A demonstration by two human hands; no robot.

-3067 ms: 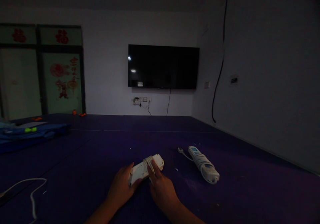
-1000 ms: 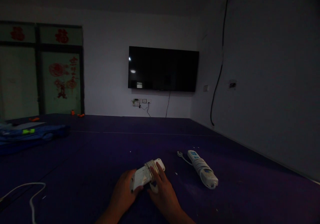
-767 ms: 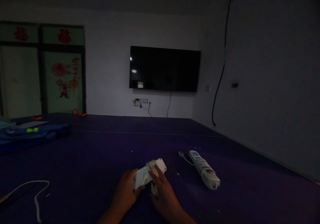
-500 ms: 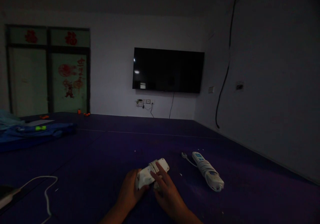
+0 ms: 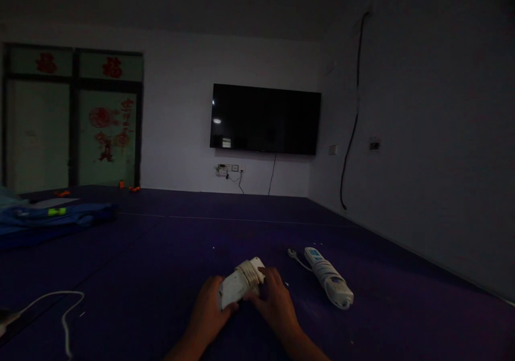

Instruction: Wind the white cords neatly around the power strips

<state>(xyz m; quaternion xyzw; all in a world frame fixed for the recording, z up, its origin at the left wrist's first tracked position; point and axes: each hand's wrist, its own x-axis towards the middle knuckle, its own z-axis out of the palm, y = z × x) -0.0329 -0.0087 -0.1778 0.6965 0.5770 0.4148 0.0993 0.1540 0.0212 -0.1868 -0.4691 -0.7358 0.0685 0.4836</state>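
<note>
A white power strip [image 5: 240,286] with its cord wound around the far half lies on the purple floor mat [image 5: 161,253] just ahead of me. My left hand [image 5: 209,314] grips its near end, fingers curled under it. My right hand [image 5: 276,306] rests against its right side, fingers bent onto the coiled cord. A second white power strip [image 5: 329,277], also wrapped in its cord, lies to the right with its plug [image 5: 291,253] trailing toward the far side.
A loose white cable [image 5: 60,307] curls at the left edge. Blue folded fabric [image 5: 52,219] lies at the far left. A dark wall television [image 5: 265,118] hangs ahead, with a black cable [image 5: 351,130] down the right wall.
My right hand shifted from on top of the coiled cord to the strip's right side. The strip stayed in my left hand. The view wobbled slightly.
</note>
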